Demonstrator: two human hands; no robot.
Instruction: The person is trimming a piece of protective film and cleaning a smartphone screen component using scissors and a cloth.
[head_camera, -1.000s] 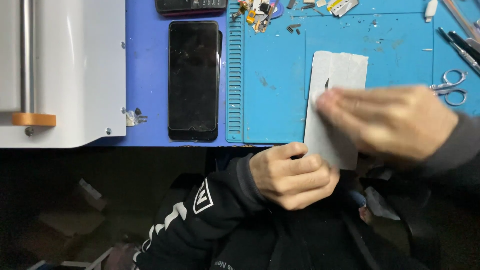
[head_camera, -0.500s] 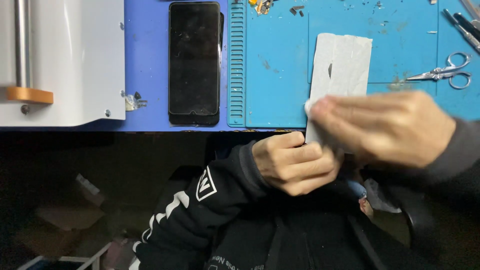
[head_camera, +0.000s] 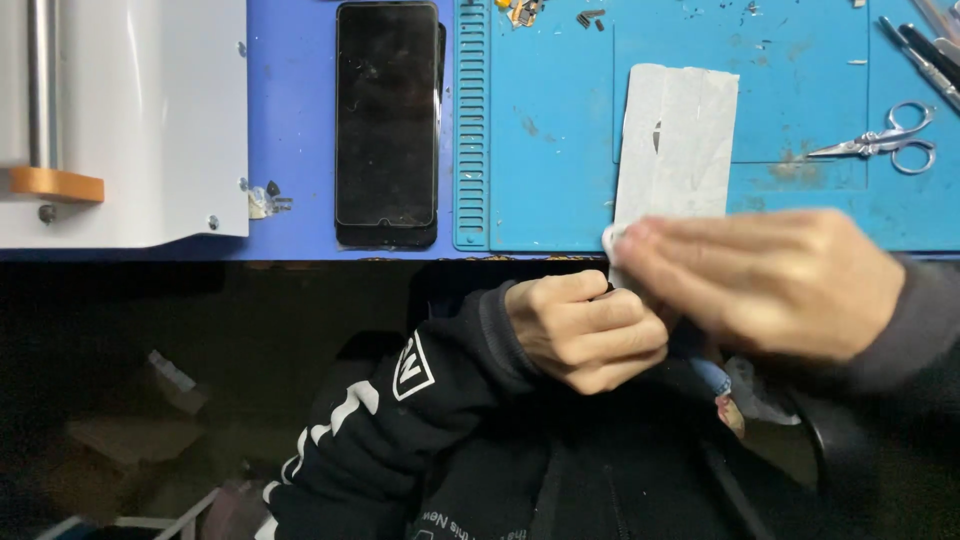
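- We read the step in hand as wiping or pressing down the near end of the grey-white sheet (head_camera: 678, 140) at the near edge of the blue work mat (head_camera: 545, 150).
- Right hand (head_camera: 770, 280) lies flat and blurred over the sheet's near end, fingers stretched leftward; a bit of white shows at the fingertips (head_camera: 625, 240), maybe a wipe or the sheet's own corner, can't tell. Whether it pinches anything: we cannot tell.
- Left hand (head_camera: 585, 330) is curled into a tight fist just below the table edge, beside the sheet's near end; a small dark thing peeks at the top of the fist. What it grips we can't make out.
- The next move, as we judge it, calls for the sheet's near end to be kept steady against the mat while the flat hand works along it; the overhang past the table edge could let it slip.
- Sheet look: long pale rectangle, lengthwise creases or strips, small dark mark near its left edge, far end flat on the mat, near end hidden by the right hand.
- Around: dark phone (head_camera: 387, 120) face up to the left, white machine (head_camera: 130, 120) with an orange knob far left, scissors (head_camera: 885, 140) to the right, small parts (head_camera: 520, 12) at the far edge.
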